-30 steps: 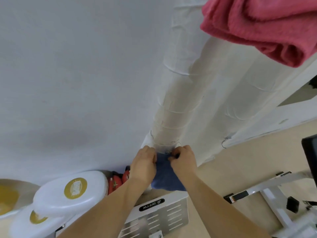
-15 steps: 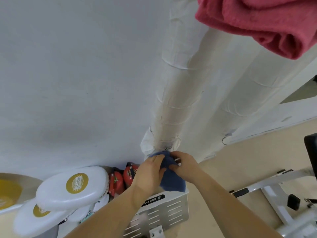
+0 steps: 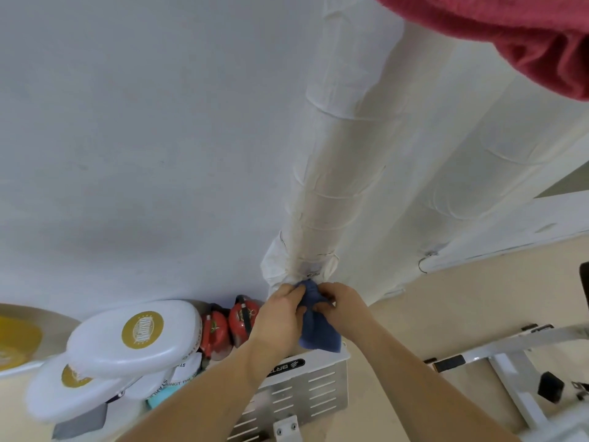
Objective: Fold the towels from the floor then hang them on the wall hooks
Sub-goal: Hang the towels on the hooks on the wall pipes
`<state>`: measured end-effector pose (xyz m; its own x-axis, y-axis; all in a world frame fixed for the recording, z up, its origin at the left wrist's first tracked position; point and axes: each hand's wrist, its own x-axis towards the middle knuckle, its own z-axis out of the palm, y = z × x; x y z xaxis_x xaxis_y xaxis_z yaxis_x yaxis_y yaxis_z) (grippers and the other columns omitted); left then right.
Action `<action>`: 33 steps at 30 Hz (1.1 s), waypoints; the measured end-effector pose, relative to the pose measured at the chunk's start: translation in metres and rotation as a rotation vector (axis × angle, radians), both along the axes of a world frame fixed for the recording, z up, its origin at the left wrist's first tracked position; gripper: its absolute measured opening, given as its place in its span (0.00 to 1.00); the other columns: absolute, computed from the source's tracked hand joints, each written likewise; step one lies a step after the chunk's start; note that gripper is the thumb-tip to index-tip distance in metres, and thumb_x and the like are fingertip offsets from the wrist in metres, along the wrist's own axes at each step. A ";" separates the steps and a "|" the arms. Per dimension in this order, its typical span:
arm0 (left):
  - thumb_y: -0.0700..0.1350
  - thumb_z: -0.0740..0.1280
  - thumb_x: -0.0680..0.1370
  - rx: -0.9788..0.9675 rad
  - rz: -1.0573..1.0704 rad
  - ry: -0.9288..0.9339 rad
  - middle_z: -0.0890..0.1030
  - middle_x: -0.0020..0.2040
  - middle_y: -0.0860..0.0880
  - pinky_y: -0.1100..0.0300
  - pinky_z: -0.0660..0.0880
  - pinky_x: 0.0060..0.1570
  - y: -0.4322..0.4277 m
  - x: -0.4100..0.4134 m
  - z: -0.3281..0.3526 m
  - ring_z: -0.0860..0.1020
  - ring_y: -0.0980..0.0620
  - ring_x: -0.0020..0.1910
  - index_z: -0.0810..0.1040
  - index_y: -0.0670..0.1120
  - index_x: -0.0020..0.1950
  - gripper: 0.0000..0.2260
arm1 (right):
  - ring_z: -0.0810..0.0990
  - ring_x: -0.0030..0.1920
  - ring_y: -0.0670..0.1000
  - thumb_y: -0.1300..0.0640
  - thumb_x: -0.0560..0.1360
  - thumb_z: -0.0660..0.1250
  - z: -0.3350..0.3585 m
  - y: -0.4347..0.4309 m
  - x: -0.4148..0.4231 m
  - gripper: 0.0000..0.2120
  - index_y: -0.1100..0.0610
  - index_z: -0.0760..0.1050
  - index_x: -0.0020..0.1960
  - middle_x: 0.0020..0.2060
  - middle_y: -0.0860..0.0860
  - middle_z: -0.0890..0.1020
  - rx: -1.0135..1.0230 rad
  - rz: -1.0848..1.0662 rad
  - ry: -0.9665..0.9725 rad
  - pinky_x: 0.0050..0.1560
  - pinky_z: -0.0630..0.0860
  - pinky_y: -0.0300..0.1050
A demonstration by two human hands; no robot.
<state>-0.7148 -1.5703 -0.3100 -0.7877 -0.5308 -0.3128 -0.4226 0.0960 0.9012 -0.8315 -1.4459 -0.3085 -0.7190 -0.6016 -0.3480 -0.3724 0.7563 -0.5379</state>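
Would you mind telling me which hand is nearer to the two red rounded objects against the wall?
Left. The left hand is just beside the red rounded objects; the right hand sits beyond the dark blue towel.

A black label (image 3: 288, 366) on the white slotted metal box (image 3: 322, 387) shows upside-down letters, seemingly "BRT", and is partly covered. Lettering on the white pad's (image 3: 105, 349) gold emblem (image 3: 142, 330) is too small to read. Black print on a white piece (image 3: 188, 371) beneath begins "STA".

Blue towel (image 3: 318, 327) between both hands' fingers (image 3: 294, 293).
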 end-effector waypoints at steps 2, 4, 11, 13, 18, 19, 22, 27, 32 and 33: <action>0.50 0.68 0.79 -0.352 -0.215 0.010 0.82 0.62 0.47 0.53 0.75 0.64 -0.001 0.005 -0.002 0.79 0.46 0.61 0.80 0.50 0.65 0.14 | 0.80 0.50 0.55 0.56 0.75 0.69 0.003 -0.001 0.000 0.10 0.50 0.82 0.56 0.48 0.48 0.76 0.013 0.000 0.085 0.51 0.76 0.45; 0.48 0.66 0.81 -0.635 -0.315 -0.019 0.76 0.65 0.48 0.58 0.73 0.58 -0.004 0.009 -0.003 0.76 0.47 0.62 0.74 0.50 0.72 0.18 | 0.80 0.50 0.52 0.55 0.75 0.70 0.007 -0.002 0.004 0.12 0.49 0.81 0.58 0.50 0.44 0.73 -0.021 -0.028 0.117 0.50 0.73 0.40; 0.51 0.65 0.81 -0.647 -0.294 0.011 0.76 0.60 0.51 0.54 0.77 0.55 -0.012 0.010 -0.007 0.75 0.49 0.59 0.74 0.56 0.72 0.19 | 0.81 0.62 0.51 0.59 0.74 0.71 0.009 0.006 0.014 0.25 0.49 0.77 0.70 0.62 0.49 0.82 -0.084 0.000 0.071 0.63 0.71 0.36; 0.50 0.66 0.81 -0.606 -0.272 0.010 0.78 0.60 0.52 0.55 0.76 0.57 -0.010 0.008 -0.006 0.76 0.50 0.59 0.75 0.56 0.72 0.18 | 0.81 0.60 0.51 0.59 0.74 0.70 0.008 0.002 0.013 0.23 0.49 0.78 0.68 0.61 0.48 0.83 -0.082 -0.022 0.075 0.63 0.73 0.38; 0.50 0.64 0.82 -0.558 -0.204 -0.022 0.80 0.59 0.57 0.62 0.73 0.56 -0.006 0.003 -0.009 0.77 0.53 0.57 0.79 0.58 0.66 0.13 | 0.82 0.54 0.50 0.56 0.73 0.70 0.003 -0.008 0.014 0.19 0.45 0.80 0.62 0.55 0.45 0.83 -0.057 -0.067 0.098 0.58 0.77 0.44; 0.51 0.64 0.82 -0.471 -0.141 -0.030 0.82 0.56 0.57 0.61 0.74 0.54 -0.005 0.002 -0.004 0.79 0.54 0.54 0.80 0.58 0.60 0.10 | 0.81 0.54 0.50 0.56 0.73 0.70 0.003 -0.008 0.015 0.18 0.44 0.79 0.62 0.54 0.44 0.82 -0.043 -0.064 0.108 0.57 0.77 0.44; 0.52 0.64 0.79 -0.483 -0.117 -0.071 0.84 0.46 0.53 0.58 0.75 0.46 -0.005 -0.002 0.001 0.81 0.52 0.49 0.81 0.54 0.49 0.07 | 0.80 0.52 0.50 0.54 0.72 0.68 0.005 -0.011 0.018 0.17 0.41 0.77 0.59 0.50 0.42 0.78 -0.012 -0.058 0.139 0.52 0.78 0.48; 0.51 0.68 0.77 -0.354 -0.142 -0.066 0.86 0.47 0.45 0.54 0.78 0.57 -0.013 0.002 0.010 0.83 0.50 0.49 0.84 0.52 0.50 0.07 | 0.78 0.56 0.50 0.52 0.73 0.68 0.019 -0.007 0.023 0.18 0.43 0.73 0.62 0.54 0.45 0.77 0.025 -0.015 0.146 0.57 0.78 0.50; 0.44 0.66 0.82 -0.412 -0.344 -0.111 0.82 0.58 0.43 0.61 0.72 0.61 -0.029 0.013 0.024 0.79 0.48 0.58 0.80 0.42 0.64 0.12 | 0.77 0.60 0.49 0.45 0.73 0.65 0.023 0.001 0.021 0.23 0.41 0.70 0.68 0.59 0.45 0.78 0.122 0.036 0.155 0.63 0.73 0.41; 0.42 0.67 0.81 -0.417 -0.362 -0.124 0.81 0.59 0.42 0.63 0.70 0.61 -0.031 0.016 0.027 0.79 0.46 0.59 0.80 0.41 0.64 0.13 | 0.78 0.61 0.49 0.42 0.73 0.62 0.024 0.002 0.020 0.22 0.40 0.70 0.67 0.59 0.44 0.78 0.142 0.043 0.148 0.62 0.73 0.40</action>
<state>-0.6985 -1.6014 -0.2826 -0.9131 -0.3322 -0.2365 -0.3970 0.5914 0.7018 -0.8115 -1.4438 -0.2844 -0.7434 -0.5852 -0.3240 -0.4731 0.8024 -0.3637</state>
